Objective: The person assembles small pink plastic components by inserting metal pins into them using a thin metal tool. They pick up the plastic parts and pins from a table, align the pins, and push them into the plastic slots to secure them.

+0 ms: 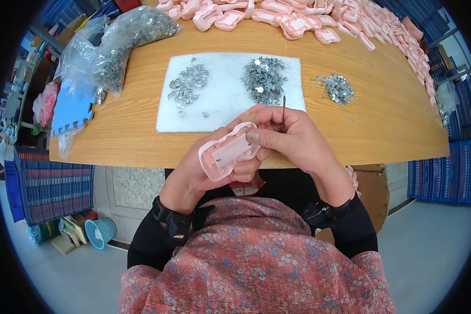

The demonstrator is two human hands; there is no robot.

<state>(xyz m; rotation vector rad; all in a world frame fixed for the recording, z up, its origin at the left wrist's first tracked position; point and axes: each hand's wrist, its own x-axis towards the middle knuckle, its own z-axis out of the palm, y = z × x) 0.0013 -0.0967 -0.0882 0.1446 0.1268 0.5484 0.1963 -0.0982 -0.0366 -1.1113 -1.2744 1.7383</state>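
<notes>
On the left of the tabletop (133, 118) slumps a clear bag (141, 29) full of small metal pieces. Rightward, a loose heap (188, 85) of them lies on a white foam mat (225, 112). Over the near edge, the left grip (189, 166) cradles a pink casing (230, 149), tilted, hollow side showing, fingers wrapped beneath; best to keep that support firm so the shell doesn't twist. A denser heap (265, 81) sits behind. The right grip (301, 137) pinches a slim dark tool (284, 112), nearly upright, while its thumb presses the casing's far end. I'd press squarely, close to the wall, with the tool clear of the plastic. Whether a metal piece sits under that thumb, I can't tell. Farther right, a smaller pile (338, 88) lies within reach.
</notes>
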